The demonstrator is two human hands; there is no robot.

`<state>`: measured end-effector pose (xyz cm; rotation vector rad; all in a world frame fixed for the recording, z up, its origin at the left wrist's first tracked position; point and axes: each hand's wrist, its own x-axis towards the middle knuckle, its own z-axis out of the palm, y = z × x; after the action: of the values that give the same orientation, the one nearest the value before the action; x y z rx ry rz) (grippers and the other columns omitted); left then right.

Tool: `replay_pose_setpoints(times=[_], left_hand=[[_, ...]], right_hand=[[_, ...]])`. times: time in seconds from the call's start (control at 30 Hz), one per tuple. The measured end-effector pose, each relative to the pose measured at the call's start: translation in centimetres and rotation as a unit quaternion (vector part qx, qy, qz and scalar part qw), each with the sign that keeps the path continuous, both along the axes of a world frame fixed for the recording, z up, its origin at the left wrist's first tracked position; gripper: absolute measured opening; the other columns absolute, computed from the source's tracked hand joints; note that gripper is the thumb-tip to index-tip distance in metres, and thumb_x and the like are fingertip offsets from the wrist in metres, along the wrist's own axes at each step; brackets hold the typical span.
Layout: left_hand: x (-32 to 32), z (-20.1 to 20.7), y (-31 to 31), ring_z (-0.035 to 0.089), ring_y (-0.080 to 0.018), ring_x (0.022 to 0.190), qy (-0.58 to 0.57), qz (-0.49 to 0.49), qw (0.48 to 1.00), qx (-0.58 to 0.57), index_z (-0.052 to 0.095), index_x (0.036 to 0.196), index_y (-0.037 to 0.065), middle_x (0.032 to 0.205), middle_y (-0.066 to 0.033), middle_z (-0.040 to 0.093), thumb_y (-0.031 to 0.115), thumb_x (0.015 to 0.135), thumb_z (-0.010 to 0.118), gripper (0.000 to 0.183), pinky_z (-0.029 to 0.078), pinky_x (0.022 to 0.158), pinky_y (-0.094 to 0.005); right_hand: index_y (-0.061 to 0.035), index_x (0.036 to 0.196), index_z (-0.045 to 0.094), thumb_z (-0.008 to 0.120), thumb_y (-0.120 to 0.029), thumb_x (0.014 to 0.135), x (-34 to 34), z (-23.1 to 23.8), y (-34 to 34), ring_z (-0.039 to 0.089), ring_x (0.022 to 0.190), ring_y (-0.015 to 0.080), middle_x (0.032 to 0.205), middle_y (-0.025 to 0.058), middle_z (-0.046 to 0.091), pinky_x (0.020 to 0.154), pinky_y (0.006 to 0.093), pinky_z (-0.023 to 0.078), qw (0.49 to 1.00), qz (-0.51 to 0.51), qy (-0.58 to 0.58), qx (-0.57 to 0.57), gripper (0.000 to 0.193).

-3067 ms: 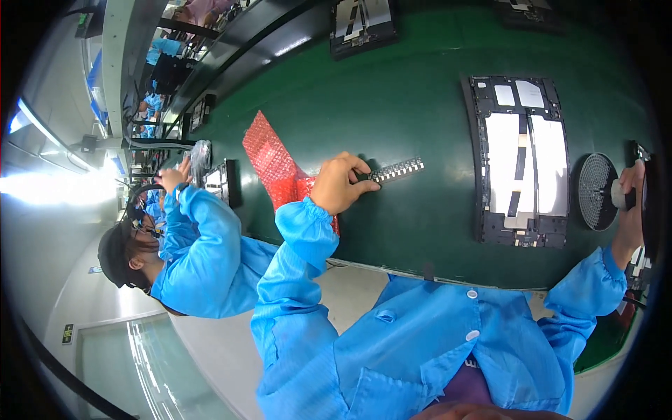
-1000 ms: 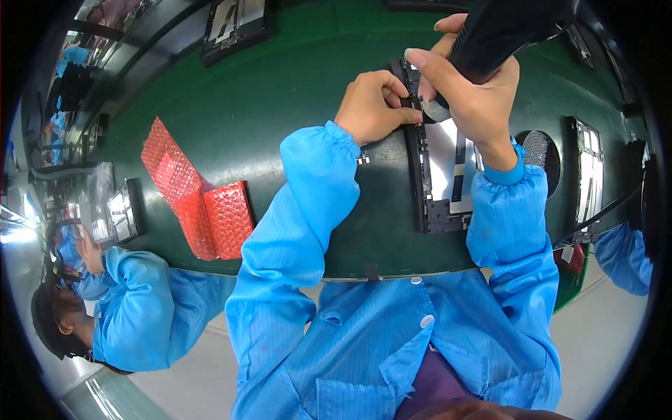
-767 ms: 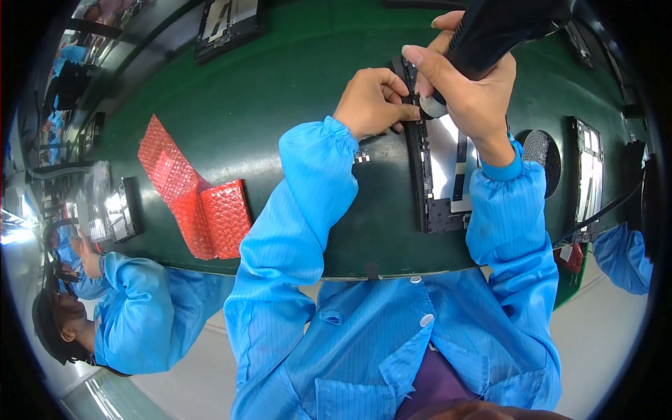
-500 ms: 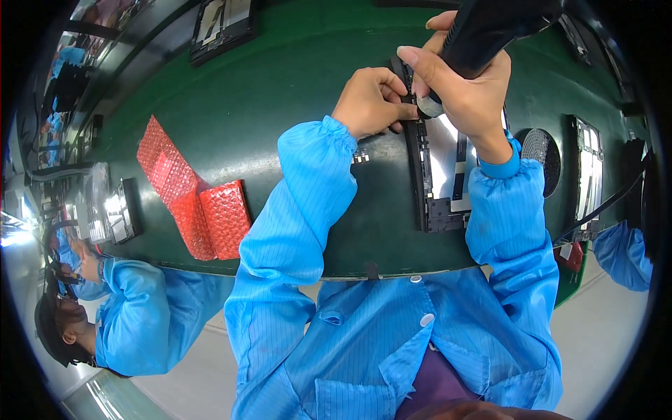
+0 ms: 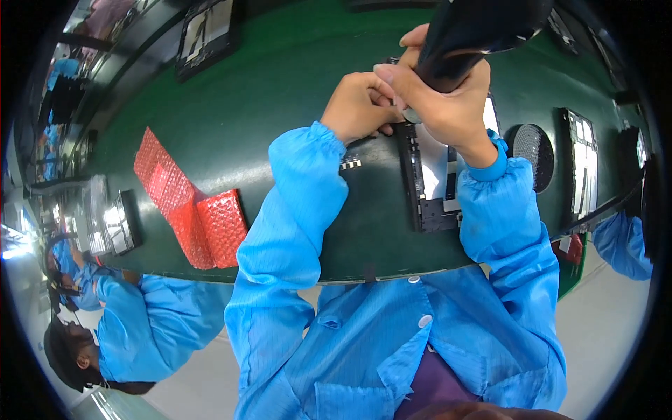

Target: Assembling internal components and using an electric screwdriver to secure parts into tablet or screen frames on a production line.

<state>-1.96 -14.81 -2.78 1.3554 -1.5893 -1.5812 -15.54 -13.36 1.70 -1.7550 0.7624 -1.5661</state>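
Though close together, right hand (image 5: 449,112) tight round black tool (image 5: 479,35), left hand (image 5: 354,106) half-curled by device (image 5: 432,175), hold unclear

Right fingers (image 5: 415,36) — wrapped round black tool (image 5: 476,35)

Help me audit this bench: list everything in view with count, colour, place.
Table: one, green, middle
Open device: one, black and silver, centre
Other devices: at least three, black and silver, both sides
Tool: one, black, right hand
Strip: one, black and white, left of device
Bubble wrap: one, red, left
Mesh disc: one, dark, right of device
Co-workers: at least two, blue, left
Jacket: one, blue, bottom
Left hand: one, bare, by device edge
Right hand: one, bare, around tool
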Motion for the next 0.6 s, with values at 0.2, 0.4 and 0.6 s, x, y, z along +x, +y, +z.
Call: replay_pose_setpoints(times=[0.2,0.4,0.6], left_hand=[[-0.4,1.3,0.4,0.060,-0.0143,0.052,0.005,0.010,0.999,0.033,0.047,0.098,-0.004,0.069,-0.0071,0.058,0.008,0.067,0.078,0.046,0.045,0.040,-0.0237],[-0.2,2.7,0.5,0.061,-0.0160,0.054,-0.040,0.005,0.999,-0.010,0.016,0.142,0.013,0.073,-0.0049,0.049,0.002,0.063,0.078,0.102,0.044,0.040,-0.0236],[-0.4,2.2,-0.1,0.061,-0.0138,0.056,-0.025,-0.052,0.998,0.010,0.027,0.139,0.010,0.072,-0.0029,0.046,-0.001,0.062,0.078,0.094,0.047,0.045,-0.0221]], right_hand=[[0.0075,0.113,0.043,0.063,-0.005,0.079,-6.9,4.6,1.8,0.053,0.047,0.0136,0.059,0.0046,0.055,0.051,0.0254,0.046,0.995,-0.074,0.037,-0.051,0.041],[-0.0025,0.099,0.053,0.068,0.001,0.074,-16.3,3.2,5.2,0.055,0.049,0.0143,0.064,0.0061,0.057,0.047,0.0261,0.045,0.986,-0.079,-0.148,-0.012,0.030],[0.0015,0.098,0.051,0.069,0.004,0.072,-18.0,0.0,5.5,0.055,0.047,0.0134,0.061,0.0060,0.058,0.045,0.0249,0.043,0.972,-0.190,-0.137,0.033,0.032]])
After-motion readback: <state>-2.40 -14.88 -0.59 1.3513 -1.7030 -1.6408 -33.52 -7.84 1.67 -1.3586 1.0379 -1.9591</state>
